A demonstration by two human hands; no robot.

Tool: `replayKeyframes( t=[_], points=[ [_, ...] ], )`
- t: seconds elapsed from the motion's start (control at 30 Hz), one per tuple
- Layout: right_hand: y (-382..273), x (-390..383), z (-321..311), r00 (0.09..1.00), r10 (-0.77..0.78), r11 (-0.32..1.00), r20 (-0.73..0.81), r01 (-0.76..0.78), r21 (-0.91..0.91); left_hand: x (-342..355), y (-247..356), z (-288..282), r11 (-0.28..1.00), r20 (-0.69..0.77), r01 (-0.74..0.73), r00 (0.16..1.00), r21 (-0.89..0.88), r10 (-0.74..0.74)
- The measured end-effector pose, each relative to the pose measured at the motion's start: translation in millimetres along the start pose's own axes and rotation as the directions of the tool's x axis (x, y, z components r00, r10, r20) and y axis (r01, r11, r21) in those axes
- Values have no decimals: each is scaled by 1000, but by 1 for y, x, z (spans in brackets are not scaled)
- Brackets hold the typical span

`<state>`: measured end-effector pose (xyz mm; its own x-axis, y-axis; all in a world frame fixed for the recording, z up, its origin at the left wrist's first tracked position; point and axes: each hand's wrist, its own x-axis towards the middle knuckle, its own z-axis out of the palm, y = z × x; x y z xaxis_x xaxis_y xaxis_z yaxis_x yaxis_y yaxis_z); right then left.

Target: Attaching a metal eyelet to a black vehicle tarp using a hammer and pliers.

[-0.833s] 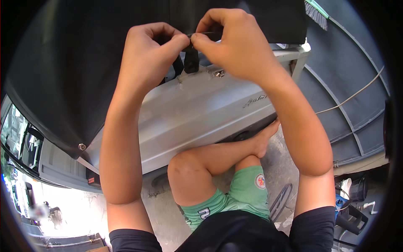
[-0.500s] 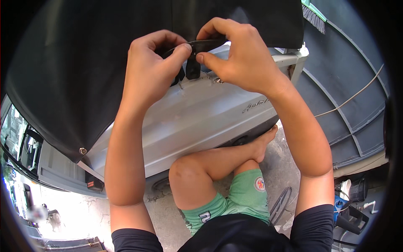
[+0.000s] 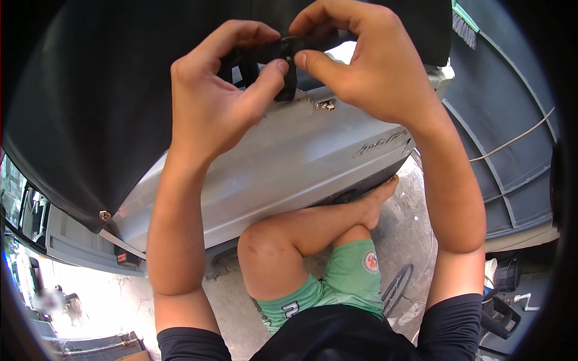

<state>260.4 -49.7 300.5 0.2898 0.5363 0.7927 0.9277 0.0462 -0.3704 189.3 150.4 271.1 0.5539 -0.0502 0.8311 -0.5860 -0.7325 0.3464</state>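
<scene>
A large black sheet cover (image 3: 102, 132) drapes over a silver vehicle panel (image 3: 271, 162). My left hand (image 3: 208, 102) grips the cover's folded lower edge, fingers over the top and thumb below. Just to its right, my right hand (image 3: 388, 69) holds the same edge, its thumb bent toward the left one. Between the two thumbs a short black strap (image 3: 289, 90) hangs down in front of the panel. The fingertips behind the black material are partly hidden.
A metal snap (image 3: 105, 215) sits at the cover's lower left corner. To the right stand a dark grey metal sheet wall (image 3: 512, 120) and a green brush (image 3: 465, 27). A black tool (image 3: 503, 317) lies at the lower right. My crossed legs (image 3: 277, 259) are below the panel.
Both hands sit a little higher in the picture and the right one farther right. My left thumb has come down from the edge toward the strap, and the gap between thumb and fingers has widened.
</scene>
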Motion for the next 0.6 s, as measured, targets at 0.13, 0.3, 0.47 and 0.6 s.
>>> replayKeyframes(
  t=[0.13, 0.3, 0.47, 0.6],
  points=[
    [-2, -1, 1, 999, 33, 999, -24, -33, 9, 2, 5, 6, 997, -11, 61, 998, -41, -62],
    [3, -2, 14, 982, 177, 983, -65, -173, 59, 2, 4, 8, 998, -22, 55, 998, -25, -55],
    [11, -7, 21, 984, -106, 895, -142, 32, -444, 3, 11, 12, 998, -69, 55, 996, 12, -54],
    [25, -5, 21, 974, -188, 943, -130, 142, -301, -2, 2, 12, 1000, -91, 0, 996, -9, -1]
  ],
)
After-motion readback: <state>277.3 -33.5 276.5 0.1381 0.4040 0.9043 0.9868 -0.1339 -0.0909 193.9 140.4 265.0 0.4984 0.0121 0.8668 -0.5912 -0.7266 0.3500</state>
